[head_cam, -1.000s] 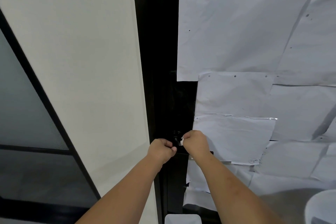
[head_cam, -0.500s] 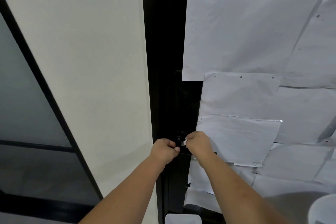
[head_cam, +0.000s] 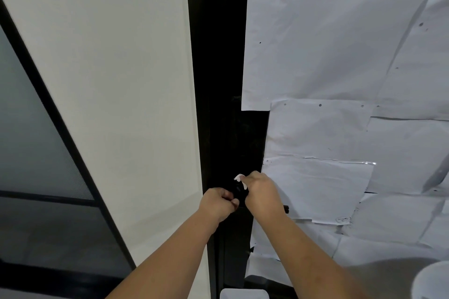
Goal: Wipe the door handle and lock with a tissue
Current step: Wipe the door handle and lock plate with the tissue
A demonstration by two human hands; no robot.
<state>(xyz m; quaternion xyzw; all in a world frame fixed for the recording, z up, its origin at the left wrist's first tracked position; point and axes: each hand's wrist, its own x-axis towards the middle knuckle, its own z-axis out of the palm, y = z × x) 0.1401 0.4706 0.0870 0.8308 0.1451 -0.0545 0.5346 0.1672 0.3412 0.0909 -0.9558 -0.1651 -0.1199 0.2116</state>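
Right hand: right hand (head_cam: 261, 192) has its fingers curled tight round a small wad of tissue (head_cam: 240, 179), pressed against the dark lock hardware; only a white corner of the tissue shows above the knuckles.
Left hand: left hand (head_cam: 217, 202) is clenched just left of the right one, thumb tip forward, fingers curled round something dark at the door edge. Probably the knob or lock body, held so it does not turn under the rubbing; exactly what it holds cannot be made out.
Handle and lock: door handle and lock (head_cam: 239, 192) sit between the two hands, black on black, mostly hidden. A short dark bar (head_cam: 286, 209) pokes out right of the right wrist, likely the lever end.
Why so held: one hand bracing, one hand rubbing, judged from the close pairing of the fists. Tissue bunched small, which suits working round a rounded fitting.
Door frame: black frame (head_cam: 218, 80) runs vertical through the middle, matte, little detail in shadow.
Door face: right of the frame, overlapping white paper sheets (head_cam: 328, 56) cover the door, creased, edges lifting, some glossy tape, small punch holes along one top edge.
Left side: smooth off-white wall panel (head_cam: 109, 80); further left a frosted grey glass pane (head_cam: 29, 141) with dark bars.
Tissue material: thin, soft, crumpled, bright white against the black metal.
Progress: wiping appears under way at the lock; how much of the handle is done cannot be told.
Risk: thin tissue may tear or shed on hardware edges.
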